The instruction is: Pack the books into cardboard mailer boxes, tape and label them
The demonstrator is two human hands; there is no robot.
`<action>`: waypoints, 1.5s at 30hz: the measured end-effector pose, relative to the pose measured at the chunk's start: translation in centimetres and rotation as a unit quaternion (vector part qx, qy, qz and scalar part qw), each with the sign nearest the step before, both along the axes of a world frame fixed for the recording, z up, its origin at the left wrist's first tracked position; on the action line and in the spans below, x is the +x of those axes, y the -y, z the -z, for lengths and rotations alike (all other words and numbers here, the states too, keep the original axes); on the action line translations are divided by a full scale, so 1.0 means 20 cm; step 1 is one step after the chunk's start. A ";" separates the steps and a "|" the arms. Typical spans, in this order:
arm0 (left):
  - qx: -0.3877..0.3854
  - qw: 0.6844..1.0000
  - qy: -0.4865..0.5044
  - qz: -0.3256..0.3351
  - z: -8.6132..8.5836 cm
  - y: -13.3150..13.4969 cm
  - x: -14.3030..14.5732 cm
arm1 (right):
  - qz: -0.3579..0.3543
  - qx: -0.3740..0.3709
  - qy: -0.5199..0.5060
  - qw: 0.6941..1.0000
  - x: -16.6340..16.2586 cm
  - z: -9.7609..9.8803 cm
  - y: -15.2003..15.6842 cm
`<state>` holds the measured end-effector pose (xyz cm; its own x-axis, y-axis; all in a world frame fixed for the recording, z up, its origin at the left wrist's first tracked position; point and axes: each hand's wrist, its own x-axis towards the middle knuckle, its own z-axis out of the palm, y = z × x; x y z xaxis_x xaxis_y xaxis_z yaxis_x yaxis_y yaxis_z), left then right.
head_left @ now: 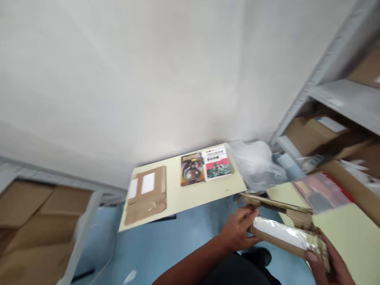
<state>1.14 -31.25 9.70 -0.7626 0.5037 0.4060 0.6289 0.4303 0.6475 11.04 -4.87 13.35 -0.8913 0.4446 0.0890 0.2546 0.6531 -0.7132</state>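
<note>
A small, worn cardboard box (pixel 271 236) with a white label and shiny tape is held at the lower right, tilted. One long flap of it stands up at the back. My left hand (pixel 239 229) is closed round the box's left end, thumb on top. At the opposite end my right hand (pixel 331 259) grips the taped corner, its fingers partly hidden and cut off by the frame. The inside of the box cannot be made out.
A cream table (pixel 175 200) against the wall bears a flat cardboard parcel (pixel 145 198), a dark-covered book (pixel 192 169) and a pink-and-white book (pixel 218 162). Clear plastic wrap (pixel 258 164) lies beside it. Shelving (pixel 346 99) with boxes stands right; cartons (pixel 38 221) stand left.
</note>
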 end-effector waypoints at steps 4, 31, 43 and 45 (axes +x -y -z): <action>-0.016 0.999 0.017 0.043 -0.05 -0.08 -0.07 | 0.103 -0.031 -0.020 0.994 0.01 -0.15 0.08; -0.045 0.969 0.215 0.110 -0.03 -1.50 0.00 | 0.297 -0.244 -0.156 0.910 0.49 0.33 -0.80; -0.099 0.966 0.235 0.035 -0.06 -1.65 0.04 | 0.211 -0.056 -0.104 0.970 0.60 0.31 -0.87; -0.096 0.967 0.235 0.035 -0.07 -1.65 0.05 | 0.215 -0.062 -0.099 0.970 0.62 0.32 -0.86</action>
